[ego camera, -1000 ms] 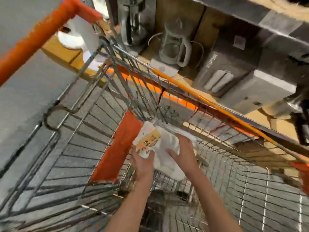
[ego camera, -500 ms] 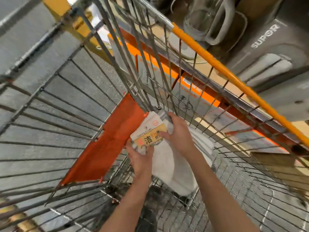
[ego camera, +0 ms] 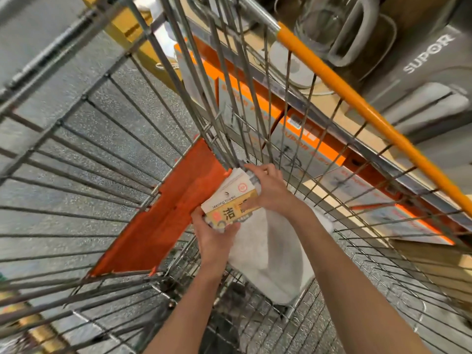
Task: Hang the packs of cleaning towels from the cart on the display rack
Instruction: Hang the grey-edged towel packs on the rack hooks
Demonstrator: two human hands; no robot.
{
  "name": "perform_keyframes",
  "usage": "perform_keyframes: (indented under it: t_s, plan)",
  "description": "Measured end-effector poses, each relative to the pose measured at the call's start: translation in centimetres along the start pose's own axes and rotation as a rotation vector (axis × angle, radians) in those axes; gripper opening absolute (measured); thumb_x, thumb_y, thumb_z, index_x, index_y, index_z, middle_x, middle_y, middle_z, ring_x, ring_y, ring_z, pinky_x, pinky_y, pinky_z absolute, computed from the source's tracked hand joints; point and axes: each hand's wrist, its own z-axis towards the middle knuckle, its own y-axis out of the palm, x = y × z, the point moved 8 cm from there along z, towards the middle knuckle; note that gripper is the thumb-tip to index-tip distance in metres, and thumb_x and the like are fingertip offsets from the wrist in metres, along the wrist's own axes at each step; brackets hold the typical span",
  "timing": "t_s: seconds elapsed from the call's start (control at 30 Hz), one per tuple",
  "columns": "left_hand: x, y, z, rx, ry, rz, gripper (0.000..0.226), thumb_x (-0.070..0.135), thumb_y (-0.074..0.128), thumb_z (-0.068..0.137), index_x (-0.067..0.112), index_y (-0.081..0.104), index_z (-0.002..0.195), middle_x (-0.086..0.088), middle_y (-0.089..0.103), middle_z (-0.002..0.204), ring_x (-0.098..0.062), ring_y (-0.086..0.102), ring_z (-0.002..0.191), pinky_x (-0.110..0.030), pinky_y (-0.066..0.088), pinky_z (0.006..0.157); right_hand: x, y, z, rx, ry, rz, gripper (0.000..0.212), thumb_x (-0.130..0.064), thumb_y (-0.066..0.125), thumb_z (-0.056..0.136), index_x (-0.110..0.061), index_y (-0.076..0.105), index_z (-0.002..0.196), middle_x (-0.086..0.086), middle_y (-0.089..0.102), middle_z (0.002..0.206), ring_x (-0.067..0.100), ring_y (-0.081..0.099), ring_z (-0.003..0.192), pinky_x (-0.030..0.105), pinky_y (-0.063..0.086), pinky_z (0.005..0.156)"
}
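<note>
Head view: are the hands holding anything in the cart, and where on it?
Yes. Both hold the white towel pack with its yellow-and-white card label: left hand under the label's lower end, right hand over its upper side.

Inside the silver wire shopping cart (ego camera: 102, 139), the left hand (ego camera: 214, 236) and right hand (ego camera: 270, 190) grip a white-and-yellow carded pack of cleaning towels (ego camera: 229, 203)

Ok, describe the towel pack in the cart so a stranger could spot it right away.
Look inside the wire shopping cart, beside its orange plastic flap. Both hands, left hand and right hand, hold the white towel pack; its white-and-yellow card label marks it out.
</note>
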Motion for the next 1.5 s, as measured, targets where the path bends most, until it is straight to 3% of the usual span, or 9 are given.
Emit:
perform_keyframes:
  t_s: [0.1, 0.23, 0.47, 0.63, 0.77, 0.93, 1.1, 1.3, 1.5]
  plan:
    - [-0.5, -0.5, 0.0, 0.009, -0.012, -0.032, 0.076, -0.003, 0.082, 0.066, 0.044, 0.036, 0.104, 0.011, 0.06, 0.102, 0.008, 0.062, 0.083, -0.011, 0.049, 0.058, -0.5, 0.2, 0.0, -0.01, -0.027, -0.005, 0.092, -0.026, 0.088, 0.057, -0.037, 0.04, 0.135, -0.005, 0.025, 0.113, 0.017, 0.023, 0.114, 0.034, 0.026, 0.099]
    - [-0.5, -1.1, -0.2, 0.028, -0.046, -0.065, 0.079, 0.0, 0.085, 0.065, 0.033, 0.035, 0.117, 0.001, 0.062, 0.109, -0.015, 0.064, 0.098, -0.031, 0.054, 0.074, -0.5, 0.0, -0.1, -0.015, -0.034, 0.137, 0.078, -0.012, 0.085, 0.059, -0.035, 0.047, 0.122, -0.007, 0.026, 0.115, 0.012, 0.021, 0.111, 0.027, 0.023, 0.093]
    - [0.6, -1.2, -1.3, 0.058, 0.019, -0.084, 0.07, -0.002, 0.083, 0.068, 0.036, 0.038, 0.107, -0.001, 0.06, 0.112, -0.016, 0.063, 0.102, -0.034, 0.057, 0.082, -1.2, -0.6, -1.2, -0.016, -0.063, 0.21, 0.064, -0.004, 0.082, 0.06, -0.031, 0.044, 0.104, -0.009, 0.038, 0.116, 0.018, 0.032, 0.113, 0.041, 0.037, 0.097]
    - [2.0, -1.0, -1.7, 0.02, 0.119, 0.033, 0.071, 0.001, 0.084, 0.067, 0.033, 0.048, 0.12, 0.02, 0.045, 0.113, 0.005, 0.052, 0.096, 0.005, 0.039, 0.067, -1.1, -1.1, -2.0, -0.032, -0.048, 0.234, 0.063, -0.003, 0.083, 0.059, -0.034, 0.04, 0.093, -0.008, 0.042, 0.116, 0.017, 0.033, 0.112, 0.043, 0.04, 0.098]
    - [2.2, -0.9, -1.5, 0.021, 0.137, 0.116, 0.064, -0.002, 0.084, 0.064, 0.03, 0.05, 0.108, 0.019, 0.04, 0.105, 0.018, 0.046, 0.091, 0.01, 0.034, 0.064, -1.0, -0.9, -2.0, -0.063, -0.044, 0.209, 0.063, -0.004, 0.083, 0.06, -0.032, 0.039, 0.094, -0.01, 0.044, 0.112, 0.018, 0.033, 0.11, 0.039, 0.041, 0.095]
    - [2.0, -1.2, -2.1, 0.029, 0.085, 0.091, 0.067, 0.004, 0.083, 0.069, 0.043, 0.043, 0.106, 0.021, 0.056, 0.1, -0.007, 0.06, 0.098, -0.017, 0.051, 0.073, -0.6, -0.6, -1.8, -0.035, -0.055, 0.137, 0.071, -0.009, 0.085, 0.059, -0.033, 0.047, 0.114, -0.011, 0.041, 0.114, 0.012, 0.028, 0.112, 0.025, 0.029, 0.09]
    - [3.1, -1.4, -2.7, 0.012, 0.152, 0.287, 0.079, 0.024, 0.077, 0.079, 0.057, 0.026, 0.13, 0.013, 0.058, 0.12, -0.018, 0.06, 0.104, -0.051, 0.052, 0.088, -0.9, -0.4, -1.4, -0.066, -0.073, 0.057, 0.066, -0.009, 0.085, 0.059, -0.026, 0.046, 0.108, -0.011, 0.031, 0.116, 0.01, 0.022, 0.11, 0.024, 0.025, 0.089]
    - [2.6, -1.4, -1.2, 0.021, 0.175, 0.506, 0.061, 0.029, 0.073, 0.084, 0.041, 0.042, 0.136, 0.005, 0.061, 0.122, -0.02, 0.059, 0.109, -0.047, 0.043, 0.101, -2.2, 0.6, -0.9, -0.21, -0.077, 0.05, 0.064, -0.005, 0.082, 0.061, -0.019, 0.044, 0.111, -0.005, 0.048, 0.117, 0.019, 0.031, 0.115, 0.036, 0.038, 0.09]
    - [1.7, -0.9, -0.4, -0.001, 0.104, 0.514, 0.065, 0.03, 0.072, 0.085, 0.047, 0.034, 0.135, 0.007, 0.063, 0.117, -0.02, 0.061, 0.106, -0.047, 0.047, 0.097, -2.1, 0.7, -0.3, -0.198, -0.04, 0.029, 0.067, -0.01, 0.085, 0.059, -0.023, 0.044, 0.11, -0.02, 0.04, 0.087, 0.016, 0.03, 0.107, 0.036, 0.038, 0.088]
